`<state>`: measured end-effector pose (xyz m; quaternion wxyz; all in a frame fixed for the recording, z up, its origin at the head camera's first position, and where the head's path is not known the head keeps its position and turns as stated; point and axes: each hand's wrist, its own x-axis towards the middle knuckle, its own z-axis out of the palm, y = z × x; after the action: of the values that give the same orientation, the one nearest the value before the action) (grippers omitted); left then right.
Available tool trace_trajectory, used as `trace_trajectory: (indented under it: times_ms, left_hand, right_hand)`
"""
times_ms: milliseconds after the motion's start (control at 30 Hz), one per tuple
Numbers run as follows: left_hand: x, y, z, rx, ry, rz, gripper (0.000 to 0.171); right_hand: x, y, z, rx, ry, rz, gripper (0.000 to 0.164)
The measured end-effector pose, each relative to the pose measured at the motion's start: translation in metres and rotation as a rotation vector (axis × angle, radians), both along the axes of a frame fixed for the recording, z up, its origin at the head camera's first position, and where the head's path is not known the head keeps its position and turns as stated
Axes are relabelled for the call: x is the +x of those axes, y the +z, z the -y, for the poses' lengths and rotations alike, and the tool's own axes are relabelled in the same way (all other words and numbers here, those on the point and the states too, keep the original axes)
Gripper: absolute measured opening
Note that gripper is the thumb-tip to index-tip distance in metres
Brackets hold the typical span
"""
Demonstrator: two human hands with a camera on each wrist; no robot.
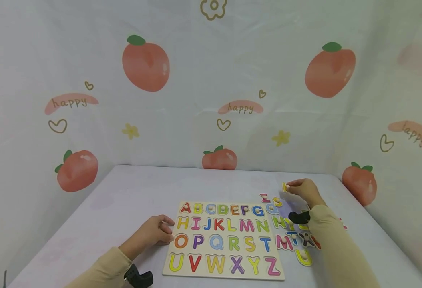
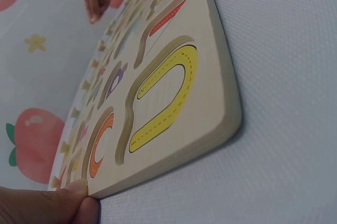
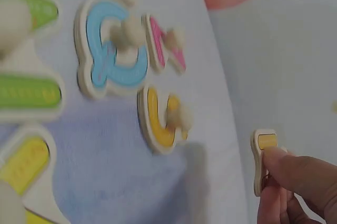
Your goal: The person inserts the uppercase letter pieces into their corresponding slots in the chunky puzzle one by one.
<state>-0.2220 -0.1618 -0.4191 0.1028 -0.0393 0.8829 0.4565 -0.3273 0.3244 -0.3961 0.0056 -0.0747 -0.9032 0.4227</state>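
My right hand (image 1: 306, 191) pinches a small yellow letter piece (image 3: 267, 140) by its knob, raised at the back right. Its full shape is partly covered, so I cannot tell which letter it is. My left hand (image 1: 151, 233) grips the left edge of a wooden alphabet puzzle board (image 1: 205, 275), thumb on top near the orange O slot in the left wrist view. Knobbed letters fill the board's top row, A to G; the lower rows show printed slots. Closest to the right hand lie a yellow S piece (image 1: 277, 202) and a pink Z piece (image 1: 265, 197).
Loose letter pieces lie right of the board, some overlapping: a light blue Q (image 1: 272, 208), a pink M (image 1: 284, 243), a dark X (image 1: 306, 239) and a yellow U (image 1: 304, 258). The right forearm covers part of this heap. A fruit-print curtain (image 1: 182, 132) stands behind the white table.
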Motion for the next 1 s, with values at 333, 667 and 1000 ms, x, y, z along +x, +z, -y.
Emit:
trace_trajectory:
  times_ms: [333,667,1000]
  left_hand:
    - [-0.001,-0.001,0.001,0.012,-0.008,0.007,0.042]
    - [-0.001,-0.002,0.001,0.017,-0.004,-0.001,0.042]
    - [-0.001,-0.002,0.002,0.013,-0.013,-0.001,0.042]
  right_hand:
    - [0.013,0.020,0.046,0.010,0.158,-0.120,0.032]
    - [0.028,0.025,0.112,-0.057,0.276,-0.127,0.023]
    - [0.046,0.023,0.182,-0.055,0.379,-0.119,0.015]
